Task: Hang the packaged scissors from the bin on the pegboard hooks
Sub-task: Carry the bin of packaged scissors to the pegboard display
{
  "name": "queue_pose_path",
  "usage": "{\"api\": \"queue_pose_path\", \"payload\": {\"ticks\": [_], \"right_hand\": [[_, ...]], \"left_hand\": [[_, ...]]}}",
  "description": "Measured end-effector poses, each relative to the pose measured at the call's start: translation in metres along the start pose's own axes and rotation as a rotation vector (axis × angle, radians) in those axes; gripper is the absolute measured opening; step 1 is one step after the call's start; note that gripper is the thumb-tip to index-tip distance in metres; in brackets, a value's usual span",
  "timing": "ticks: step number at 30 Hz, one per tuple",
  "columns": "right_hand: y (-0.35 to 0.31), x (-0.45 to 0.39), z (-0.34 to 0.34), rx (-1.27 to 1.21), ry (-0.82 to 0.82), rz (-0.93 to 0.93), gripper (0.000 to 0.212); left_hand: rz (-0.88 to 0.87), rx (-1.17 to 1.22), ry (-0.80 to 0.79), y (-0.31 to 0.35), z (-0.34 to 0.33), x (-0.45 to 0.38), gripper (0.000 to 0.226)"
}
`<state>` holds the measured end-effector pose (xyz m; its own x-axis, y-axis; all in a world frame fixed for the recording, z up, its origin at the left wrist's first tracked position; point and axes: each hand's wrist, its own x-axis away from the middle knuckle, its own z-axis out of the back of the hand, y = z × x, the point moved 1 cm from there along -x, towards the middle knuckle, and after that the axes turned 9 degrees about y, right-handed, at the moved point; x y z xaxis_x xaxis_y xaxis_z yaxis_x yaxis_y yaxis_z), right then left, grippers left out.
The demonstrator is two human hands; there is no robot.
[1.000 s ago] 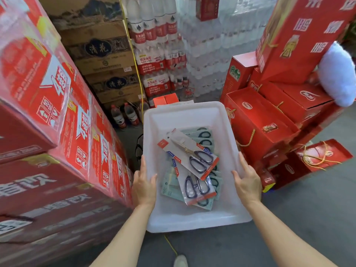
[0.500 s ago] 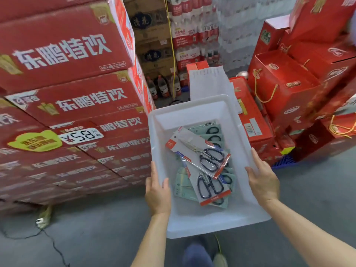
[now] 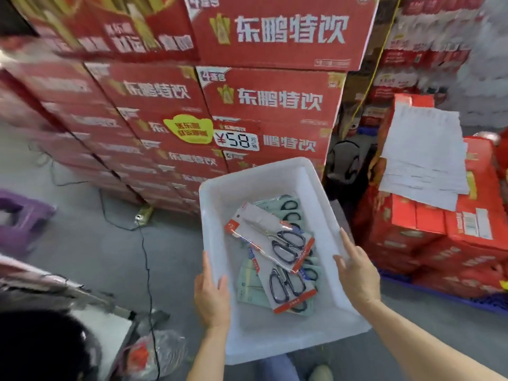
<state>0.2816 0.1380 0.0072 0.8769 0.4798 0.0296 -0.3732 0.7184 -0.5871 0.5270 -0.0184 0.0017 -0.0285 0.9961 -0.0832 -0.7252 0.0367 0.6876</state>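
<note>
The person carries the white bin (image 3: 275,171) w/ both hands, held out in front at about waist level above the concrete floor (image 3: 96,243). Left hand (image 3: 211,295) grips the bin's left rim, thumb hooked over the inside wall, fingers under/outside. Right hand (image 3: 356,273) is pressed flat against the right wall w/ fingers straight, more a push than a real grip. The packaged scissors (image 3: 277,240) lie loose in the bin's middle, a red-edged pack on top, another pack (image 3: 288,287) below it, greenish cards underneath. No pegboard or hooks in view, so the hanging step is judged not yet begun; this looks like transport.

Risks from here:
- Bin tilts toward the viewer; w/ only a flat palm on the right side, a bump could let that side slip and drop, spilling packs.
- Packs are slick plastic and stacked askew, so they would prob. slide to the low end on a sharp tilt.
- A black cable (image 3: 145,257) runs across the floor just left of the path, a trip hazard, esp. as the bin hides the feet.
- Stacked red drink cartons (image 3: 269,103) stand close ahead; the bin's far corner could clip them on a turn.
- Another person's head (image 3: 41,347) is low at the left, a poss. collision.
</note>
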Motion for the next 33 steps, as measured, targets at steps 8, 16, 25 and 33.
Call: {"api": "queue_pose_path", "payload": {"ticks": [8, 16, 25, 33], "right_hand": [[-0.134, -0.034, -0.076, -0.020, -0.123, 0.229, 0.066], [-0.280, -0.054, -0.154, -0.129, -0.250, 0.356, 0.060], [-0.416, -0.108, -0.246, -0.127, -0.308, 0.599, 0.066], [-0.537, -0.150, -0.326, -0.226, -0.387, 0.802, 0.065]], "left_hand": [[0.098, -0.036, 0.168, -0.049, 0.058, -0.093, 0.072], [0.223, -0.030, 0.281, -0.092, 0.114, -0.202, 0.068], [0.380, -0.068, 0.423, -0.114, 0.147, -0.314, 0.072], [0.462, -0.123, 0.598, -0.131, 0.161, -0.400, 0.070]]}}
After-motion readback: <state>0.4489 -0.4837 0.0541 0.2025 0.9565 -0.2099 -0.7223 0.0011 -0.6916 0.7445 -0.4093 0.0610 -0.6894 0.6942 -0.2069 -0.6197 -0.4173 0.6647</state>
